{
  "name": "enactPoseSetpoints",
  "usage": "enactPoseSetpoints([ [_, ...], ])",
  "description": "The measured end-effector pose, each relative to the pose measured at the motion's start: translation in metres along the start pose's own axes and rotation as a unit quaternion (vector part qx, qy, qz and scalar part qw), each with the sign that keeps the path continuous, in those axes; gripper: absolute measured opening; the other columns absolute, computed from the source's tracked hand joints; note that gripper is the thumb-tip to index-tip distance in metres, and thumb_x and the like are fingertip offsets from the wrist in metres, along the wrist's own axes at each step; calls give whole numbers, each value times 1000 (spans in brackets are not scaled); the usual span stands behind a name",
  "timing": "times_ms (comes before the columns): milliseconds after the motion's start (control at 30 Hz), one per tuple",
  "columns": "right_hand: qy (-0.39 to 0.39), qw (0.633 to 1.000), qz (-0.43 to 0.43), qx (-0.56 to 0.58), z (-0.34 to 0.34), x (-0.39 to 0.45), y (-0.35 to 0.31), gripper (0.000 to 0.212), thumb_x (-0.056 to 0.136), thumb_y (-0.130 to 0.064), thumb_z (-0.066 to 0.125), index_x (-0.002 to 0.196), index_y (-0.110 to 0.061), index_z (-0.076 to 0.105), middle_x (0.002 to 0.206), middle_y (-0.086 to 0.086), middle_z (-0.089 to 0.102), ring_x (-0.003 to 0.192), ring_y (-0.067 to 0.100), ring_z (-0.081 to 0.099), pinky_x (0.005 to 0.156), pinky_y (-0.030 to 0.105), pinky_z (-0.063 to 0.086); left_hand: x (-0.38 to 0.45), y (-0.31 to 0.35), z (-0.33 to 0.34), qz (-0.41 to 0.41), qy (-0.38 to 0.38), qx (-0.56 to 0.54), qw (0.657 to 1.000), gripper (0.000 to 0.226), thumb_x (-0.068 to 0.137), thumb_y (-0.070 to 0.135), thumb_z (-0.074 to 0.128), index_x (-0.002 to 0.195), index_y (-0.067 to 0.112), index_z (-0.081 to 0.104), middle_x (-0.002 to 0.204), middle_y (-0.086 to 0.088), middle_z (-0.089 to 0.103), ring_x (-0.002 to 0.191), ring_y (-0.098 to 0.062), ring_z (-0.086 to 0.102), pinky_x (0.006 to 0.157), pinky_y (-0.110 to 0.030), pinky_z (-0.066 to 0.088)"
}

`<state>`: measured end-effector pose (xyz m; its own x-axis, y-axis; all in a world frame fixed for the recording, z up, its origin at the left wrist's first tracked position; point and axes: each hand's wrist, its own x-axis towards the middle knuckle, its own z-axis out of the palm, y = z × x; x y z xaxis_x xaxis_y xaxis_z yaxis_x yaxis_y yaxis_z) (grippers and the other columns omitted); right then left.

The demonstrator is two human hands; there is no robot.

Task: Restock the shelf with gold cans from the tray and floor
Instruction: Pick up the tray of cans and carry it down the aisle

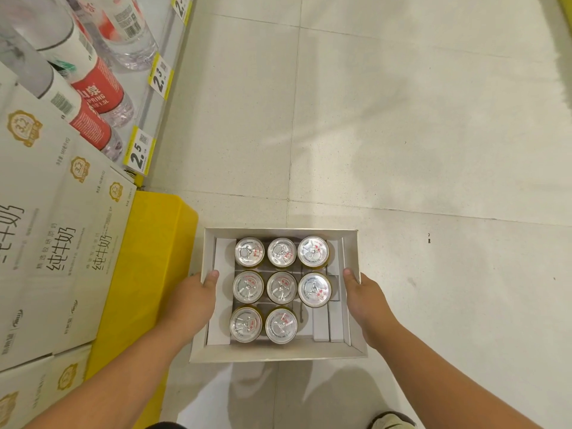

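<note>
A shallow white cardboard tray (pixel 280 352) is held above the tiled floor in the lower middle of the head view. Several gold cans (pixel 281 287) stand upright in it, seen from above by their silver lids; the near right slot is vacant. My left hand (pixel 192 301) grips the tray's left wall, thumb hooked over the rim. My right hand (pixel 366 300) grips the right wall the same way. The shelf (pixel 154 91) runs along the left edge.
Large water bottles (pixel 96 88) with red labels lie on the shelf behind yellow price tags (pixel 140 151). White milk cartons (pixel 52 243) are stacked on a yellow platform (pixel 148 274) at the left. Pale floor tiles (pixel 402 134) spread ahead and to the right. A shoe (pixel 391 421) shows at the bottom.
</note>
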<state>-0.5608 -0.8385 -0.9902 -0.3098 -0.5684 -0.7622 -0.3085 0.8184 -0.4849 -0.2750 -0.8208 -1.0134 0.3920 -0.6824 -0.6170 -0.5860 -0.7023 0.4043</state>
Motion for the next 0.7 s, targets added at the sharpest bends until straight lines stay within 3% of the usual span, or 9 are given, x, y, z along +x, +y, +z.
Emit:
enactPoseSetpoints([
  [133,-8,1000,-6,-9,-6,1,-8,48,105,-43,37,146,-19,45,145,2,51,132,24,46,102,33,35,-4,8,-4,-2,-7,-11,1000,45,103,43,41,109,8,68,94,-12,70,86,-33,61,70,-33,45],
  [267,0,1000,-19,-1,-19,-3,-20,45,105,-41,39,142,-18,50,135,1,57,109,17,49,91,29,36,-9,29,-13,0,-5,-21,1000,46,102,45,41,106,7,66,94,-13,69,88,-34,61,74,-35,48],
  [367,-1,1000,-27,11,-37,-14,-38,44,105,-40,40,141,-18,51,118,0,58,103,16,49,89,30,36,-23,56,-31,19,12,-29,999,42,103,40,42,83,8,61,85,-12,66,82,-34,59,66,-34,42],
  [467,0,999,-31,11,-69,-38,-68,46,103,-44,41,141,-20,51,131,1,57,109,17,49,93,33,38,-50,95,-64,29,27,-21,999,48,103,39,43,66,10,52,66,-10,57,64,-27,54,55,-31,36],
  [600,8,999,-46,16,-132,-105,-122,46,103,-46,40,139,-21,52,127,-1,58,110,20,50,92,34,39,-108,163,-125,45,26,-19,998,46,103,40,42,81,5,61,78,-10,63,76,-30,58,67,-35,44],
  [700,17,997,-71,20,-190,-173,-171,43,104,-43,39,137,-20,54,121,-1,58,105,18,48,88,31,35,-169,219,-180,48,29,-12,998,40,103,41,40,89,8,58,75,-5,58,75,-27,53,67,-34,38],
])
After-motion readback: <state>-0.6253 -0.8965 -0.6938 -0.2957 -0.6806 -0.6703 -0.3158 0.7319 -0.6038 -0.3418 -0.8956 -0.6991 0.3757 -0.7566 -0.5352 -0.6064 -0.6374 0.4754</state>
